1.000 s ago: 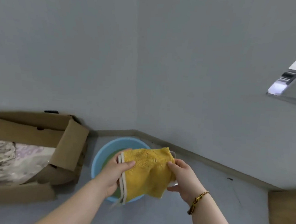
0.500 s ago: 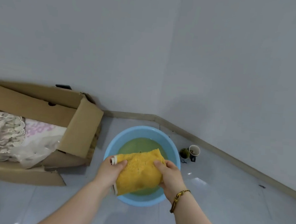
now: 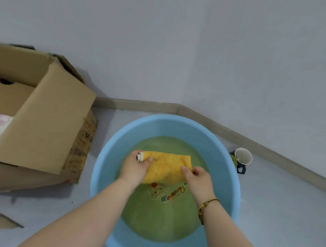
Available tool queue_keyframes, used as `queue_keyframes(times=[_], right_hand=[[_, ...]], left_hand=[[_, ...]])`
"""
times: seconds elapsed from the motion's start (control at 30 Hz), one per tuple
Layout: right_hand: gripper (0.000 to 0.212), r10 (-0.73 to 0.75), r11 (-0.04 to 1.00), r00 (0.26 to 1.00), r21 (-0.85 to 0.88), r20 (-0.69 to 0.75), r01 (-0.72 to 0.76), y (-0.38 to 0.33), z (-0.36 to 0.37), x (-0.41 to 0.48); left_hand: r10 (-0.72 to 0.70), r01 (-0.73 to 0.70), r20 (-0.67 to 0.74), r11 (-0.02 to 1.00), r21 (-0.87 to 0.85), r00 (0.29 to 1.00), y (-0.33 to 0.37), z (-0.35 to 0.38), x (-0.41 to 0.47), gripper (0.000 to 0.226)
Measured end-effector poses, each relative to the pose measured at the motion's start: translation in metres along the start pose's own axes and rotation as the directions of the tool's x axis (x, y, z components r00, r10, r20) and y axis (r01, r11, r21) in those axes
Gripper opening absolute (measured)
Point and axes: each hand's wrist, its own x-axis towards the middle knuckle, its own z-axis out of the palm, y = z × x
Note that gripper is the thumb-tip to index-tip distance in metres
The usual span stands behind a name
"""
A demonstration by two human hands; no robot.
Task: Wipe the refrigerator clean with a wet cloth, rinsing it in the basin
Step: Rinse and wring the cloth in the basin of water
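- Right hand (image 3: 199,177) nearer to cam, pinching cloth's right end; left hand (image 3: 136,166) closed on the left end w/ the white trim.
- Yellow cloth (image 3: 167,168) stretched between them, long axis left-right, over the water approx. mid-basin; can't tell if it touches.
- Blue basin (image 3: 105,158) on floor; dunk looks straight down.
- Beyond: cup (image 3: 242,156), cardboard box (image 3: 48,119).

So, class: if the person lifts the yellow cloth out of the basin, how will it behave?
The cloth will probably go floppy: it already bends between the left hand and the right hand. It looks thick and fluffy, so it may come up heavy and dripping after touching the water in the basin. Slipping seems unlikely, since both hands pinch it.
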Motion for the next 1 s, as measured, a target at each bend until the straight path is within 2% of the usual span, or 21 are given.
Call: queue_keyframes(times=[0.1,0.17,0.2,0.27,0.33,0.4,0.47,0.53,0.6,0.7,0.77,0.83,0.9,1.0], right_hand=[[0.038,0.025,0.967,0.999,-0.252,-0.028,-0.032,0.034,0.021,0.027],[0.029,0.025,0.920,1.000,-0.391,-0.013,-0.028,0.048,0.030,0.046],[0.023,0.027,0.899,1.000,-0.437,0.005,-0.022,0.050,0.032,0.053],[0.036,0.016,0.863,1.000,-0.506,0.026,0.000,0.053,0.035,0.067],[0.043,-0.022,0.799,0.999,-0.600,0.035,0.039,0.058,0.041,0.076],[0.048,-0.038,0.803,0.999,-0.594,0.030,0.049,0.061,0.048,0.079],[0.058,-0.050,0.890,0.998,-0.452,0.034,0.060,0.064,0.057,0.078],[0.067,-0.055,0.926,0.997,-0.372,0.048,0.069,0.064,0.064,0.077],[0.066,-0.058,0.903,0.996,-0.421,0.075,0.084,0.064,0.071,0.078],[0.052,-0.095,0.826,0.991,-0.549,0.094,0.131,0.065,0.080,0.077],[0.041,-0.089,0.786,0.992,-0.605,0.090,0.125,0.062,0.083,0.074],[0.034,-0.043,0.803,0.991,-0.586,0.128,0.110,0.060,0.083,0.071],[0.035,0.001,0.890,0.988,-0.450,0.156,0.070,0.057,0.077,0.062],[0.034,-0.044,0.995,0.994,-0.081,0.105,0.053,0.050,0.071,0.046]], left_hand=[[-0.043,0.042,0.014,0.994,0.105,0.999,-0.036,0.020,0.022,0.038],[-0.025,0.013,0.041,0.964,0.266,0.999,-0.056,0.028,0.035,0.032],[-0.010,-0.013,0.059,0.927,0.376,0.998,-0.062,0.029,0.041,0.031],[0.045,-0.088,0.089,0.816,0.572,0.995,-0.070,0.028,0.052,0.034],[0.068,-0.116,0.097,0.724,0.680,0.993,-0.079,0.027,0.062,0.045],[0.070,-0.113,0.090,0.726,0.678,0.993,-0.081,0.025,0.066,0.052],[0.055,-0.107,0.101,0.768,0.632,0.993,-0.085,0.026,0.067,0.058],[0.025,-0.099,0.128,0.785,0.611,0.991,-0.088,0.027,0.068,0.060],[0.006,-0.086,0.121,0.740,0.667,0.993,-0.091,0.028,0.067,0.054],[-0.005,-0.082,0.120,0.700,0.710,0.993,-0.094,0.028,0.067,0.045],[-0.008,-0.073,0.120,0.749,0.658,0.993,-0.095,0.028,0.065,0.043],[-0.001,-0.056,0.112,0.860,0.507,0.994,-0.093,0.028,0.066,0.048],[0.024,-0.051,0.099,0.958,0.282,0.995,-0.089,0.029,0.063,0.050],[0.087,-0.087,0.020,0.996,0.006,0.996,-0.080,0.034,0.053,0.049]])
